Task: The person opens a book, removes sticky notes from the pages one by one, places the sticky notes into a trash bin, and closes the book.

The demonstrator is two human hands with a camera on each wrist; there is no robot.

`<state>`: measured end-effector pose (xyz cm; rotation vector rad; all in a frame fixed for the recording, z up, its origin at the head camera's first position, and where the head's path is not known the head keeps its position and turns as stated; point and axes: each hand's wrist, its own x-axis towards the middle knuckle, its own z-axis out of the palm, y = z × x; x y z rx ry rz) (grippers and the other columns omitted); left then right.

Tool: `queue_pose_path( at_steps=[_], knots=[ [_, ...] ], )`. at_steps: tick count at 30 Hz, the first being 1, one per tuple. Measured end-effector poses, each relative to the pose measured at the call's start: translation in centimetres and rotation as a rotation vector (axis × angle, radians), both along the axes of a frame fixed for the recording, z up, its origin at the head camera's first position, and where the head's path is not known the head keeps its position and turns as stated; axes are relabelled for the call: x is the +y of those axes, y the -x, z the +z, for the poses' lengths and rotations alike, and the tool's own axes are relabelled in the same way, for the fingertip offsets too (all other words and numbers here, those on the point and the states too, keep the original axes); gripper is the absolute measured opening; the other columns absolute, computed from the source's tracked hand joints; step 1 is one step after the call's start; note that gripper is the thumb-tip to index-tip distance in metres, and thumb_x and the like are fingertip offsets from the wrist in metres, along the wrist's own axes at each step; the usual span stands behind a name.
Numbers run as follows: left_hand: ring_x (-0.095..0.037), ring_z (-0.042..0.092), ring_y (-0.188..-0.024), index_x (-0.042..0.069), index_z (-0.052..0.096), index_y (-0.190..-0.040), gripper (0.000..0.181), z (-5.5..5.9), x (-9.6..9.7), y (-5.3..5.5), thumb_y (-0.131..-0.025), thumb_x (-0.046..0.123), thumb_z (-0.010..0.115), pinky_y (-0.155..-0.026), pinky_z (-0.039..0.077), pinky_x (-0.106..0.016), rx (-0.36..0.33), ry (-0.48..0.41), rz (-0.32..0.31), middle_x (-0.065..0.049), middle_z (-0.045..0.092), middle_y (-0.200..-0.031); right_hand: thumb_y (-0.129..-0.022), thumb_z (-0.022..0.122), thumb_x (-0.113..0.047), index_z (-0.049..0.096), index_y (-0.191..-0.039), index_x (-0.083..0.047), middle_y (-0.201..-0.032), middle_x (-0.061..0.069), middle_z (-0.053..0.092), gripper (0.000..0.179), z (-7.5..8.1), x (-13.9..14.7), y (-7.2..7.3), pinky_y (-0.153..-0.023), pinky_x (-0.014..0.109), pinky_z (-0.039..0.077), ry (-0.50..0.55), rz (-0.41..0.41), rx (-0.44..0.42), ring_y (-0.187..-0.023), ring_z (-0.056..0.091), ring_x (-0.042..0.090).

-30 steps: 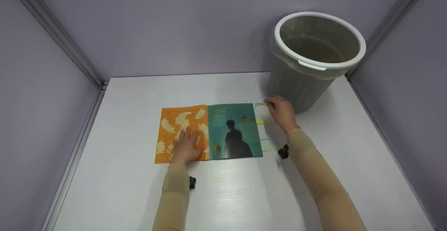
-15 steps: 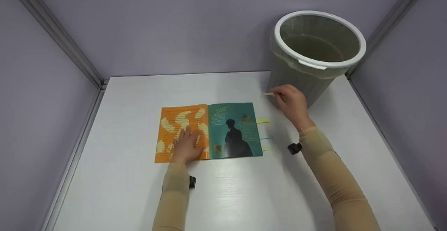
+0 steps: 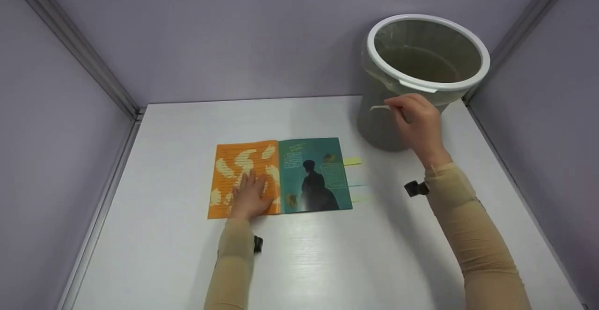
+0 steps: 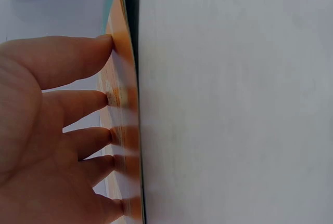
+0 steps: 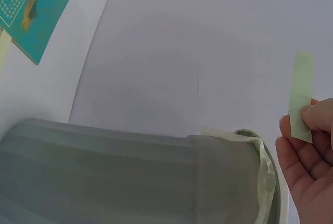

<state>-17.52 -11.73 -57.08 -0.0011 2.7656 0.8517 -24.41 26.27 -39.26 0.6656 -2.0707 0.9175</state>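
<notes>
Lifted higher and farther right, the right hand (image 3: 421,122) pinches a pale green strip (image 5: 301,96) near the bin (image 3: 379,122), toward the table (image 3: 290,263)'s back right corner. Fingers apart, the left hand (image 3: 250,197) still rests on the magazine (image 3: 290,179). Only the right wrist view shows the strip's flat face.

Pale lilac-grey back wall (image 3: 224,38) across the top of the frame; matching side panels (image 3: 51,160) at left and right; grey metal posts (image 3: 77,43) toward both upper corners; white tabletop (image 3: 159,169) below, reflecting light at lower centre.
</notes>
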Motion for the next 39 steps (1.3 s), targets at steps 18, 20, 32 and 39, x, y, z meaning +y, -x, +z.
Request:
queue_pose_path(
  at_steps=[18,20,32,39],
  knots=[
    [-0.038,-0.002,-0.150,0.013,0.035,-0.155,0.071,-0.2,0.1,0.0,-0.093,0.031,0.066,-0.114,-0.003,-0.065,-0.012,-0.015,0.012,-0.017,0.012,-0.163,-0.088,0.069,0.007,0.077,-0.091,0.000,-0.087,0.015,0.070,0.011,5.4,3.1,1.0,-0.078,0.013,0.040,0.030,-0.150,0.084,-0.081,0.062,0.025],
    [-0.037,-0.002,-0.150,0.013,0.035,-0.155,0.071,-0.2,0.1,0.0,-0.093,0.031,0.066,-0.114,-0.003,-0.065,-0.012,-0.015,0.016,-0.017,0.012,-0.164,-0.089,0.068,0.007,0.076,-0.092,0.001,-0.088,0.016,0.070,0.010,5.9,3.5,1.3,-0.078,0.011,0.040,0.026,-0.165,0.087,-0.081,0.062,0.027],
    [-0.038,-0.001,-0.150,0.011,0.034,-0.155,0.072,-0.1,0.1,0.0,-0.094,0.032,0.066,-0.113,-0.001,-0.067,-0.009,-0.010,0.014,-0.018,0.012,-0.163,-0.094,0.063,-0.003,0.078,-0.096,-0.003,-0.092,0.004,0.071,0.015,8.0,5.1,2.8,-0.078,0.014,0.040,0.004,-0.257,0.031,-0.084,0.060,0.018],
    [-0.039,0.000,-0.150,0.011,0.036,-0.154,0.071,-0.3,0.2,0.1,-0.093,0.031,0.066,-0.113,0.000,-0.068,0.005,-0.012,0.011,-0.019,0.014,-0.163,-0.095,0.062,-0.003,0.077,-0.097,-0.001,-0.092,0.015,0.071,0.015,8.5,6.2,3.7,-0.076,0.014,0.035,-0.023,-0.316,-0.026,-0.082,0.055,0.014]
  ],
)
